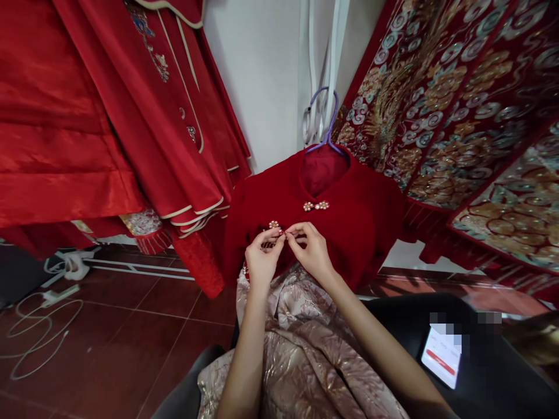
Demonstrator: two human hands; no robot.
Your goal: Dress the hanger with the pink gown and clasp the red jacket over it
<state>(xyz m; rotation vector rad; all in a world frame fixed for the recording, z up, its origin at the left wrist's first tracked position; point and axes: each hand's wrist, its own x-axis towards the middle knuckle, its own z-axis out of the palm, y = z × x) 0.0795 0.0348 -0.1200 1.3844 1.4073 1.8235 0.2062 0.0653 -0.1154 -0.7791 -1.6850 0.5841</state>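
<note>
A dark red jacket (349, 233) hangs on a purple hanger (328, 122) before me, with its round neckline facing up. A pearl-and-gold flower frog clasp (316, 206) sits below the neckline. Another flower ornament (273, 224) shows just above my left hand (263, 256). My left hand is closed in a pinch at the jacket's front. Fingertip to fingertip with it, my right hand (311, 249) pinches at the same spot. Whatever lies between the fingers is tiny and dark, too small to name. Shiny pinkish-gold brocade cloth (301, 361) spreads below both hands and under my forearms.
Red satin garments (174, 116) hang at the left, and heavily embroidered red garments (458, 99) at the right. A lit phone (441, 355) lies on a black surface (393, 326) at lower right. White cable (39, 337) and a power strip (61, 295) are on the tiled floor (117, 331).
</note>
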